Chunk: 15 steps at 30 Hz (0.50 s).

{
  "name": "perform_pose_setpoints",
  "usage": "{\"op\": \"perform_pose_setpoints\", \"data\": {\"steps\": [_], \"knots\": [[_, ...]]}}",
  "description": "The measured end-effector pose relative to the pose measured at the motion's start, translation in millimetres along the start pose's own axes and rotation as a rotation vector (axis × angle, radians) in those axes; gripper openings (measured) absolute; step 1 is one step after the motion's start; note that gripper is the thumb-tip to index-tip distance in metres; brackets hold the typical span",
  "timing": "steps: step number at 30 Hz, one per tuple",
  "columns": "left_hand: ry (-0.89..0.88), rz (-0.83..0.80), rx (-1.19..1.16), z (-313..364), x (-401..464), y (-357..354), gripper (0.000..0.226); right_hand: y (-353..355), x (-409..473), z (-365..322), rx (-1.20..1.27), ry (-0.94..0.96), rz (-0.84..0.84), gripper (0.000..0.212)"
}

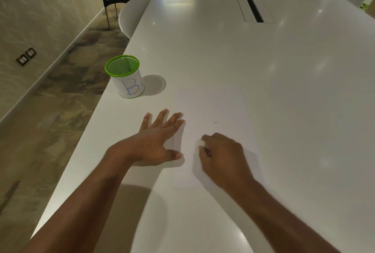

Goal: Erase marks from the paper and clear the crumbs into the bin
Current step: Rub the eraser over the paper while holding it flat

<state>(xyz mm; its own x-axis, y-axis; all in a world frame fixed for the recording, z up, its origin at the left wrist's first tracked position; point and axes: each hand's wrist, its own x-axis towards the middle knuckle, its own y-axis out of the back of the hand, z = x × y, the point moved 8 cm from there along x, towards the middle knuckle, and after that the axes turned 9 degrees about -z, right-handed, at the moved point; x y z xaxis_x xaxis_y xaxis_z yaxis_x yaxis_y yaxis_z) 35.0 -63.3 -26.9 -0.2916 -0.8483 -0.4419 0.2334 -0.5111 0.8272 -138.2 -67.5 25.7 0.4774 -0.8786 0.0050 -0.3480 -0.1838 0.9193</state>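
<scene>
Far-left of the paper (213,110) stands the bin (125,77), nearer the flat left hand (156,141); right hand (221,155) pinches eraser (200,142).

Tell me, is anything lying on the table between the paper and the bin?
Nothing visible does. The left hand lies flat on the paper's left edge, and the tabletop from there up to the green-rimmed bin shows bare.

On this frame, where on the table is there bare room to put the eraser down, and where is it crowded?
Bare table lies right of the paper and beyond it up to the cable slot. A smaller bare strip runs between the bin and the paper's left edge. It is crowded low on the paper: the left hand presses there and the right hand pinches the eraser.
</scene>
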Motion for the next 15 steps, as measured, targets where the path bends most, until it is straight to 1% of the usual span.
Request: {"op": "perform_pose_setpoints", "data": {"steps": [2, 4, 6, 8, 10, 11, 15], "knots": [[0.000, -0.002, 0.004, -1, 0, 0, 0.098, -14, -4, -21, 0.049, 0.082, -0.055, 0.013], [0.001, -0.001, 0.007, -1, 0, 0, 0.099, -15, -3, -17, 0.075, 0.101, -0.055, 0.014], [0.002, 0.003, 0.005, -1, 0, 0, 0.098, -6, -1, 6, 0.037, 0.052, -0.033, 0.014], [0.001, 0.005, 0.005, 0, 0, 0, 0.097, 7, 1, 34, -0.005, -0.041, 0.025, 0.015], [-0.002, 0.007, 0.004, 1, 0, 0, 0.096, 16, -2, 40, -0.004, -0.087, 0.088, 0.017], [-0.001, 0.007, 0.004, 1, 0, 0, 0.096, 15, -5, 34, -0.003, -0.070, 0.089, 0.018], [0.018, -0.012, 0.023, 1, 0, 1, 0.098, -11, -24, -6, 0.063, 0.113, -0.110, 0.017]]}}
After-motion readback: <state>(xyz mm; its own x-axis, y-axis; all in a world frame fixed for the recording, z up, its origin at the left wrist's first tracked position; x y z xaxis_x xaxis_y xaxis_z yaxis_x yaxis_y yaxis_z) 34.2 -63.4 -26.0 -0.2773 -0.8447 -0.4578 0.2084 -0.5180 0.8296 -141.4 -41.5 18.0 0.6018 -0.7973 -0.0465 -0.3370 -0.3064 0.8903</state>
